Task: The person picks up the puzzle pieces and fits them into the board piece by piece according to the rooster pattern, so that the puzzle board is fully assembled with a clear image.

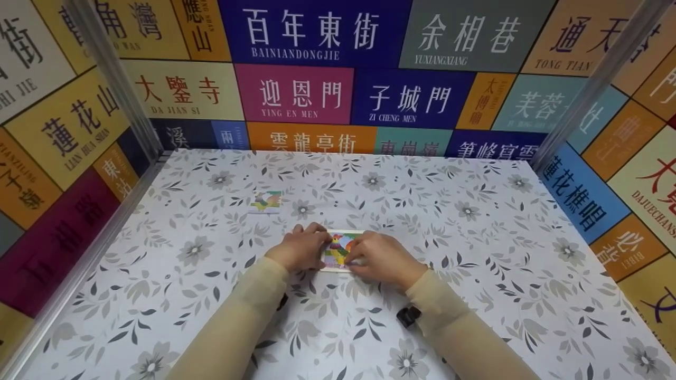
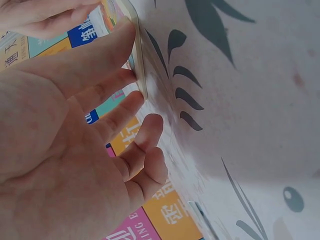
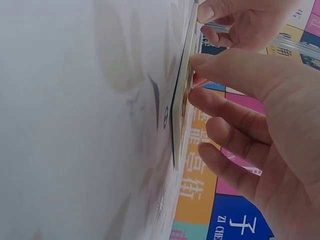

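Observation:
A small picture board with a colourful rooster lies flat on the floral tablecloth near the middle. My left hand rests at its left edge, fingers fairly straight and touching the thin board rim. My right hand lies over the board's right part, its fingertips pressing on the board's face. Neither hand has lifted the board. A loose colourful piece lies apart, to the far left of the board. The board's right half is hidden under my right hand.
Walls covered in coloured sign panels enclose the table at the back, left and right. Metal posts stand in the back corners. A black wrist unit sits on the right sleeve.

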Demonstrator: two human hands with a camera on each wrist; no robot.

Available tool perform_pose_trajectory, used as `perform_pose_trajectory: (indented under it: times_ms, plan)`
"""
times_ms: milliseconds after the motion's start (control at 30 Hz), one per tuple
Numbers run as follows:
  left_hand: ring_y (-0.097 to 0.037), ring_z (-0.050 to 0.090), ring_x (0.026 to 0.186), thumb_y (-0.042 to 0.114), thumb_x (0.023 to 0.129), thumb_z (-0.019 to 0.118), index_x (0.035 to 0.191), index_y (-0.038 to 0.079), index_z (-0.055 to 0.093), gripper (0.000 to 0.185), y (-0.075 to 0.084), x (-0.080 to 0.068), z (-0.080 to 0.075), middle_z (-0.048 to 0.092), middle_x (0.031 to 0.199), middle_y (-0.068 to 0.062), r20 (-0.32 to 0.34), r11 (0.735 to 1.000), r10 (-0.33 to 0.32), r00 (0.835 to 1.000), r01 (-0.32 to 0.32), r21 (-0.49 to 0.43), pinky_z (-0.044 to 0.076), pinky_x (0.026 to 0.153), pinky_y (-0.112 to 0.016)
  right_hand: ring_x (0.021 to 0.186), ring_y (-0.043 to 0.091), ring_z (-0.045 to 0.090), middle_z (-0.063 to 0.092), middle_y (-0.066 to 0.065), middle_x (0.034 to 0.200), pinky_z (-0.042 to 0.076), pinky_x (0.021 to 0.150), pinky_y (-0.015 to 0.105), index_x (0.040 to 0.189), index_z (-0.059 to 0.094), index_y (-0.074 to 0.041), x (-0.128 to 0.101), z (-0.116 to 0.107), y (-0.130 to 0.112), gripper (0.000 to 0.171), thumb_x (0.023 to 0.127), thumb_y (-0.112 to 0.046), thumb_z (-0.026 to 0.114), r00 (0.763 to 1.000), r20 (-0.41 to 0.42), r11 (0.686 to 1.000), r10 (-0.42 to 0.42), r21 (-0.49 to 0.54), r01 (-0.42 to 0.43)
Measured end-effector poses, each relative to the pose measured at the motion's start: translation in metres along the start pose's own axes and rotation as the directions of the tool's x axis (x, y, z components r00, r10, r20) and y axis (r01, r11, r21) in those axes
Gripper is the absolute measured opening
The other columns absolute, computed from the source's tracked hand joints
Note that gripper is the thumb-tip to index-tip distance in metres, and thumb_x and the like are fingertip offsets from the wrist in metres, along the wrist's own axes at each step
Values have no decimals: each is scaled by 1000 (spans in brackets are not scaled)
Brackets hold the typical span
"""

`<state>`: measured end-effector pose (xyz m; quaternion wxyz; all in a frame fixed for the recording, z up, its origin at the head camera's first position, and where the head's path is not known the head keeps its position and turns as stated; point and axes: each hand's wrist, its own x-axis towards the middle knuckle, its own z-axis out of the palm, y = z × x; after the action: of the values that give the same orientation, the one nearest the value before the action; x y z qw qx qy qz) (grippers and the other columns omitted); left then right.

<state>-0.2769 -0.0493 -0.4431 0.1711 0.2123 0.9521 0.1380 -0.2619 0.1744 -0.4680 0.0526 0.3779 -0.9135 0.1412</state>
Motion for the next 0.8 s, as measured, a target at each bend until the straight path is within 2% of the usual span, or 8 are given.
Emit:
perform_pose_trajectory:
  times_ms: [233, 567, 800]
  plan:
    - [-37, 43, 135, 22, 90, 80, 141, 16, 61, 54, 1, 1, 0, 44, 156, -6, 12, 1000, -10, 1000, 10, -3, 39, 113, -56, 96, 17, 68, 74, -5, 103, 57, 84, 37, 93, 84, -23, 2, 1, -1, 8, 87, -23, 80, 999, 10, 999, 33, -9, -33]
    - [-33, 43, 136, 24, 92, 79, 143, 19, 60, 55, 1, 4, 1, 43, 158, -3, 18, 999, -40, 999, 40, 9, 39, 113, -53, 95, 20, 69, 74, -2, 104, 57, 81, 38, 90, 85, -22, 1, -1, -5, 6, 86, -20, 81, 1000, -7, 1000, 0, -8, 0]
    - [-33, 43, 137, 23, 90, 80, 142, 19, 61, 56, 1, 3, 2, 45, 157, -3, 10, 999, -40, 999, 40, 0, 39, 113, -54, 99, 19, 68, 72, -3, 109, 56, 85, 38, 95, 84, -23, -1, -3, -6, 9, 88, -23, 79, 997, 59, 998, 57, 31, -59]
